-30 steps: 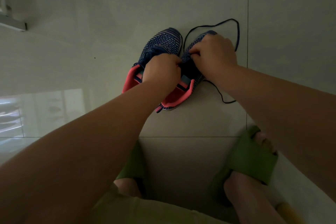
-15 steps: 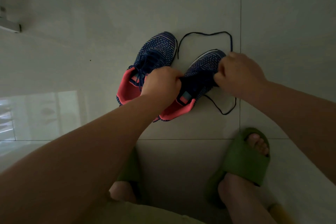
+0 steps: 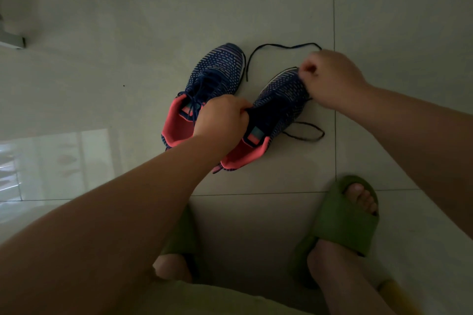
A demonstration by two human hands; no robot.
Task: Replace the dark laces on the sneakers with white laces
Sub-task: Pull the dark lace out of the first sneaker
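Note:
Two blue knit sneakers with pink linings lie on the tiled floor. The left sneaker still carries its dark lace, crossed through the eyelets. My left hand grips the tongue and collar of the right sneaker. Over that shoe's toe, my right hand is curled and pinches the dark lace, which loops loose on the floor beyond the toe. Another stretch of the same lace lies in a loop to the shoe's right. No white lace is in view.
My feet in green slides stand close to the shoes, the left one mostly hidden under my forearm. A bright reflection lies on the tiles at the left. A metal fixture sits at the far left edge.
My right hand has pulled away from the shoe's middle toward the toe and to the right, drawing the dark lace out. My left hand has kept its grip on the right sneaker.

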